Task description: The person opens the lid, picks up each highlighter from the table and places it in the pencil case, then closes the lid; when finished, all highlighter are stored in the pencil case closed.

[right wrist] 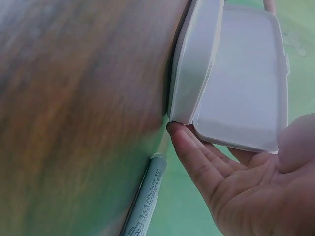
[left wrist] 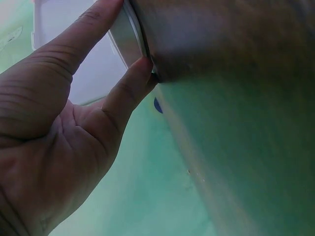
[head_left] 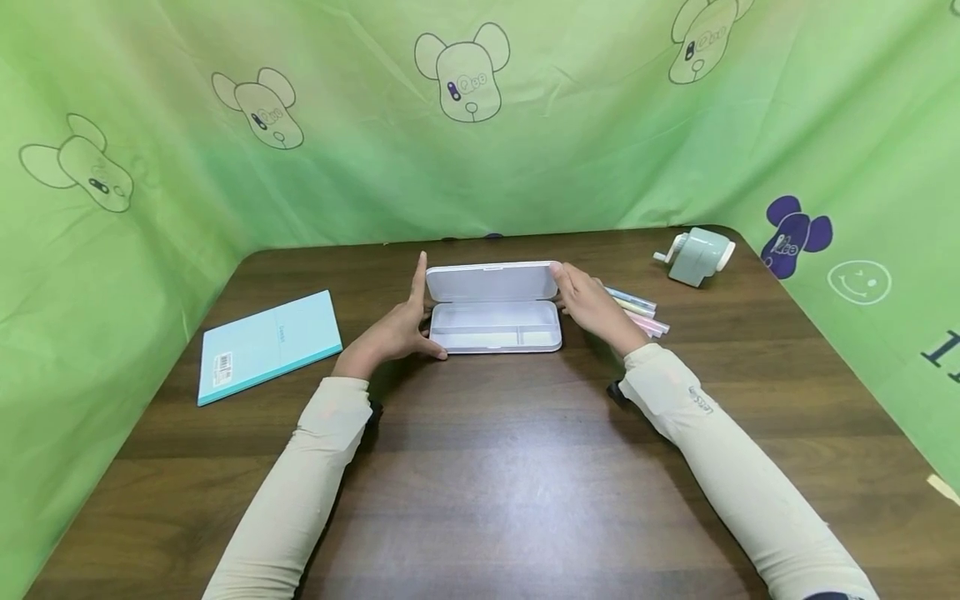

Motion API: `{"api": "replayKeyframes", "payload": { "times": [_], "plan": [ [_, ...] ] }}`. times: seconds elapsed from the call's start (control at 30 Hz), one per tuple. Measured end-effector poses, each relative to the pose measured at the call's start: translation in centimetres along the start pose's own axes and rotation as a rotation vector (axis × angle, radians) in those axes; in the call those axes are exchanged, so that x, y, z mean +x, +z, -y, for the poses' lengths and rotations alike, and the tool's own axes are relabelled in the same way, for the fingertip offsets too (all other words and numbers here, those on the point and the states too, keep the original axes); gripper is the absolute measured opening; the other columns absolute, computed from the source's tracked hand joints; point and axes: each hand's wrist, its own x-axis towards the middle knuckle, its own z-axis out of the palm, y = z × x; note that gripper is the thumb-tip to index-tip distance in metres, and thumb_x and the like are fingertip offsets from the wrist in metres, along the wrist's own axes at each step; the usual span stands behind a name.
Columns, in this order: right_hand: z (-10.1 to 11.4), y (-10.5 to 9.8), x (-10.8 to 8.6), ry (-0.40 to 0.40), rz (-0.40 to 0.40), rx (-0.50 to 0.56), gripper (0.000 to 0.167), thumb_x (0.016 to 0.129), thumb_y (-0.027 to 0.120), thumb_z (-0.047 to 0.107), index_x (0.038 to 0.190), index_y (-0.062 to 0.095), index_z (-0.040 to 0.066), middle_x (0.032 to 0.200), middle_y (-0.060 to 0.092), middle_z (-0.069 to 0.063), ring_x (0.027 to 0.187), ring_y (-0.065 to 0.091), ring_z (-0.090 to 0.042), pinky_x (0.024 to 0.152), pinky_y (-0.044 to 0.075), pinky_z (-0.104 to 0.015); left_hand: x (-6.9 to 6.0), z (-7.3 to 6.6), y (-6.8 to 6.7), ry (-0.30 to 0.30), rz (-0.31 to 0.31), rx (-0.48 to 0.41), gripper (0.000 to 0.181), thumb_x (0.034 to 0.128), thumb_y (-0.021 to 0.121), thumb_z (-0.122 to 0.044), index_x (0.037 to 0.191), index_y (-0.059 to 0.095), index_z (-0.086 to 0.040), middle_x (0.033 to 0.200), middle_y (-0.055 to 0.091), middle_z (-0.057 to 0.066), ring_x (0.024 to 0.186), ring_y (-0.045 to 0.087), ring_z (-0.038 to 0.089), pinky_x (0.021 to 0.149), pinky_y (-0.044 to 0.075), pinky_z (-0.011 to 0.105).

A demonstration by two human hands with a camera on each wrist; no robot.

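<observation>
A white pencil case (head_left: 487, 315) lies on the table with its lid (head_left: 491, 283) raised; its compartments look empty. My left hand (head_left: 393, 333) grips the case's left end, thumb at the front corner and a finger pointing up beside the lid. In the left wrist view the left hand (left wrist: 74, 113) has thumb and fingertip on the case's edge. My right hand (head_left: 596, 308) holds the right end, thumb on the lid's corner. The right wrist view shows the right hand (right wrist: 261, 187) with fingertips under the end of the case body (right wrist: 197, 64) and the thumb by the lid (right wrist: 246, 78).
Several highlighters (head_left: 641, 312) lie just right of the right hand; one highlighter (right wrist: 145, 196) shows close by in the right wrist view. A light blue notebook (head_left: 270, 346) lies at the left. A grey-green crank sharpener (head_left: 700, 257) stands at the back right. Green cloth (head_left: 360, 167) hangs behind the table.
</observation>
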Motion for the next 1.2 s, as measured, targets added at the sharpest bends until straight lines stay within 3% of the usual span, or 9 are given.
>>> {"api": "replayKeyframes", "payload": {
  "times": [0.13, 0.17, 0.3, 0.4, 0.57, 0.73, 1.07, 1.2],
  "plan": [
    [0.1, -0.2, 0.6, -0.005, -0.015, -0.029, 0.060, 0.121, 0.023, 0.040, 0.122, 0.058, -0.008, 0.108, 0.066, -0.029, 0.099, 0.075, -0.043, 0.083, 0.062, -0.045, -0.1, 0.0, -0.1, 0.018, 0.005, -0.003, 0.158, 0.0855, 0.095, -0.008, 0.161, -0.043, -0.031, 0.166, 0.035, 0.037, 0.151, 0.042, 0.049, 0.124, 0.034, 0.057],
    [0.1, -0.2, 0.9, -0.003, -0.023, -0.040, 0.062, 0.121, 0.023, 0.041, 0.123, 0.059, -0.009, 0.107, 0.067, -0.029, 0.095, 0.076, -0.042, 0.080, 0.062, -0.042, 0.2, 0.5, 0.0, 0.043, 0.005, 0.002, 0.159, 0.0851, 0.096, -0.011, 0.161, -0.041, -0.033, 0.165, 0.037, 0.037, 0.151, 0.043, 0.047, 0.124, 0.035, 0.055],
    [0.0, 0.1, 1.9, 0.030, -0.055, -0.075, 0.069, 0.120, 0.022, 0.046, 0.126, 0.062, -0.009, 0.098, 0.070, -0.027, 0.083, 0.076, -0.038, 0.070, 0.059, -0.032, 0.1, 0.5, 0.3, 0.061, 0.028, 0.025, 0.153, 0.0870, 0.095, -0.014, 0.165, -0.036, -0.034, 0.172, 0.027, 0.033, 0.157, 0.036, 0.042, 0.127, 0.030, 0.053],
    [-0.1, 0.2, 2.3, 0.050, -0.055, -0.089, 0.070, 0.120, 0.021, 0.048, 0.126, 0.062, -0.008, 0.097, 0.070, -0.025, 0.081, 0.075, -0.036, 0.070, 0.056, -0.029, -0.1, 0.0, 0.4, 0.041, 0.036, 0.037, 0.149, 0.0883, 0.093, -0.010, 0.167, -0.032, -0.029, 0.175, 0.020, 0.031, 0.158, 0.032, 0.040, 0.128, 0.026, 0.053],
    [-0.1, 0.1, 2.4, 0.045, -0.052, -0.074, 0.072, 0.120, 0.019, 0.048, 0.136, 0.060, -0.009, 0.104, 0.070, -0.027, 0.085, 0.076, -0.036, 0.071, 0.056, -0.029, 0.0, -0.2, 0.4, 0.026, 0.002, 0.057, 0.149, 0.0867, 0.093, -0.007, 0.168, -0.031, -0.025, 0.167, 0.037, 0.033, 0.153, 0.041, 0.040, 0.124, 0.033, 0.053],
    [-0.1, 0.0, 2.3, 0.051, -0.037, -0.057, 0.075, 0.119, 0.019, 0.049, 0.149, 0.055, -0.010, 0.110, 0.071, -0.030, 0.086, 0.076, -0.036, 0.068, 0.055, -0.025, 0.1, -0.4, 0.4, 0.028, 0.000, 0.071, 0.154, 0.0846, 0.095, -0.006, 0.166, -0.034, -0.022, 0.163, 0.043, 0.034, 0.151, 0.045, 0.041, 0.123, 0.036, 0.053],
    [-0.3, -0.1, 2.2, 0.058, -0.034, -0.042, 0.074, 0.119, 0.019, 0.050, 0.143, 0.058, -0.008, 0.113, 0.071, -0.030, 0.087, 0.077, -0.036, 0.072, 0.060, -0.030, 0.1, -0.6, 0.3, 0.032, 0.002, 0.071, 0.155, 0.0846, 0.095, -0.006, 0.164, -0.038, -0.019, 0.163, 0.042, 0.035, 0.152, 0.043, 0.043, 0.124, 0.034, 0.054],
    [-0.4, 0.0, 2.3, 0.040, -0.043, -0.057, 0.070, 0.119, 0.020, 0.049, 0.124, 0.064, -0.006, 0.105, 0.071, -0.026, 0.086, 0.074, -0.036, 0.078, 0.058, -0.035, 0.0, -0.6, 0.3, 0.024, -0.003, 0.071, 0.156, 0.0846, 0.095, -0.006, 0.164, -0.038, -0.021, 0.162, 0.043, 0.035, 0.152, 0.043, 0.043, 0.124, 0.034, 0.055]
  ]
}}
